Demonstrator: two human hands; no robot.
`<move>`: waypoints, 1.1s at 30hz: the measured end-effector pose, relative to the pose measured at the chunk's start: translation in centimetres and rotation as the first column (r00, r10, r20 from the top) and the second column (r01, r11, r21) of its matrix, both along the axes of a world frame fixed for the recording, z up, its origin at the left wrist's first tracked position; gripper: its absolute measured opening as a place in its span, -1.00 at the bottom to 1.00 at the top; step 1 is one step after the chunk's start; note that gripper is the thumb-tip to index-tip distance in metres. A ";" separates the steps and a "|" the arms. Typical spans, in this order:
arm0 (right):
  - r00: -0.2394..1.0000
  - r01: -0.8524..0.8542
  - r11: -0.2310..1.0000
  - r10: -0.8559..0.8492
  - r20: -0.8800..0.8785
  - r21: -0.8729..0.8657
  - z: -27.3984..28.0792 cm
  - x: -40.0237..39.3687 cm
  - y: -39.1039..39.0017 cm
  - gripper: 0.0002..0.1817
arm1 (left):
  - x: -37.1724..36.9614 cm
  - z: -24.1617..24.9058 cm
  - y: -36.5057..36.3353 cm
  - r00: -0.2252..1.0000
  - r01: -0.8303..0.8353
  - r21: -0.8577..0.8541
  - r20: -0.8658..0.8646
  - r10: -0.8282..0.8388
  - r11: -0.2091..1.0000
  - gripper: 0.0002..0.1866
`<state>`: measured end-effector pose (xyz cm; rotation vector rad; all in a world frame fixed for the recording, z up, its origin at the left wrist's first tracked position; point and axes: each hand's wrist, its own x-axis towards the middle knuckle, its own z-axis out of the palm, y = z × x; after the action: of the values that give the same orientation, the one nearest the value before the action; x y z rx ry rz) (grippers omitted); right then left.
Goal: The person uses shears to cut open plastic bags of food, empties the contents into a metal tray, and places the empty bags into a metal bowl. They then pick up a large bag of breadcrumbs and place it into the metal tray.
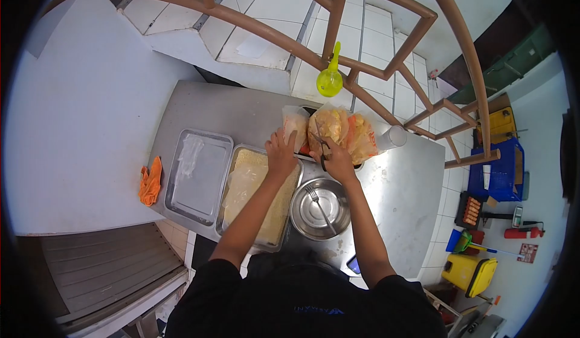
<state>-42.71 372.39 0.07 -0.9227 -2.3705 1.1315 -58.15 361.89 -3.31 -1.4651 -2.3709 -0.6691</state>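
Dark-handled scissors point(323, 147) are in my right hand point(338, 159), with the blades pointing up over a clear plastic bag of yellowish food point(328, 126). My left hand point(281, 152) rests with fingers spread at the lower edge of a smaller plastic bag point(295, 123), left of the scissors. Another filled bag with orange-red marks point(360, 138) stands to the right. Below my left hand lies a metal tray of pale crumbs point(283, 208) with a plastic sheet on it. A round steel bowl point(339, 204) holding a fork point(322, 209) sits between my forearms.
An emptied-looking metal tray point(196, 196) and an orange cloth point(150, 182) are at the left of the steel table point(402, 181). Clear cups point(394, 137) stand right of the bags. A green bottle point(330, 81) hangs by the brown railing point(241, 21).
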 end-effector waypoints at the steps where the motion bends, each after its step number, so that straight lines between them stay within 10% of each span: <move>1: 1.000 0.018 0.999 -0.018 0.004 -0.038 0.2 0.2 -0.3 -0.38 | -1.2 -1.8 0.4 1.000 0.009 -0.082 -0.011 -0.010 0.997 -0.58; 11: 0.977 0.156 0.936 -0.193 -0.090 -0.316 -4.2 4.4 -4.9 -0.41 | -5.6 -3.2 3.8 0.702 -0.055 0.187 0.705 -0.095 0.981 -0.51; 17: 0.977 0.065 0.846 -0.162 -0.139 -0.529 -4.1 5.6 -7.1 -0.50 | -1.5 1.0 4.9 0.600 -0.042 0.456 0.723 -0.342 0.889 -0.50; 23: 0.985 -0.171 0.788 0.148 -0.088 -0.592 -5.2 5.5 -8.3 -0.49 | -4.6 -2.0 2.7 0.635 -0.048 0.235 0.758 -0.152 0.971 -0.56; 33: 0.826 -0.563 -0.017 -0.042 -0.562 -0.826 -12.1 -1.0 -11.6 -0.57 | -6.8 -0.2 -0.7 0.806 0.044 -0.069 0.592 0.005 0.997 -0.58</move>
<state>-43.73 360.77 -12.04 -0.2719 -0.9660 2.9741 -64.90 361.22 -3.49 -1.4682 -2.8653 -1.2021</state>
